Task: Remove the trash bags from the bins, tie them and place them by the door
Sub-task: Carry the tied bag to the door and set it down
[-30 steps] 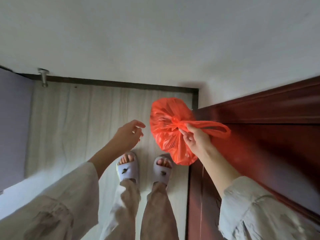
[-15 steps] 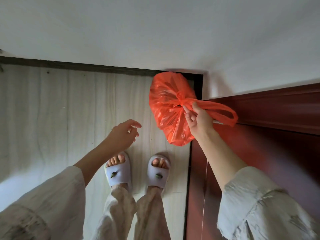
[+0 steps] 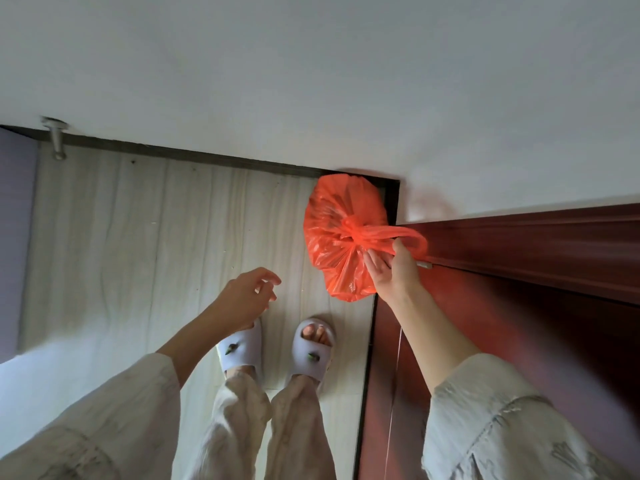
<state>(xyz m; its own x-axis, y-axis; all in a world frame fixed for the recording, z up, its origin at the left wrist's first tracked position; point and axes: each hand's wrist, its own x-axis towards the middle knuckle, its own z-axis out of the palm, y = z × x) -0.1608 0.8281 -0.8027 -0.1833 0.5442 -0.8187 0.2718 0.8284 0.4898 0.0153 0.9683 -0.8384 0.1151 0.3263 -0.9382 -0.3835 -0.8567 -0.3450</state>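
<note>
Knotted orange plastic trash bag (image 3: 341, 237) in the floor corner by the white wall (image 3: 311, 81), beside the dark red wooden door (image 3: 519, 306), probably already its resting spot; whether touching the floor, unclear; looped handles pinched in the right hand (image 3: 391, 268), likely for a controlled lowering; left hand (image 3: 247, 296) empty, fingers loosely spread, apart from the bag; metal doorstop (image 3: 57, 140) well apart; pale slippers (image 3: 277, 348) near; nothing blocking.

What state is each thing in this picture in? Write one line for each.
Orange trash bag: knotted shut, held by its handles, low in the corner beside the door.
Right hand: closed on the bag's handles.
Left hand: empty, fingers loosely curled.
Red door: cannot tell whether open or shut.
</note>
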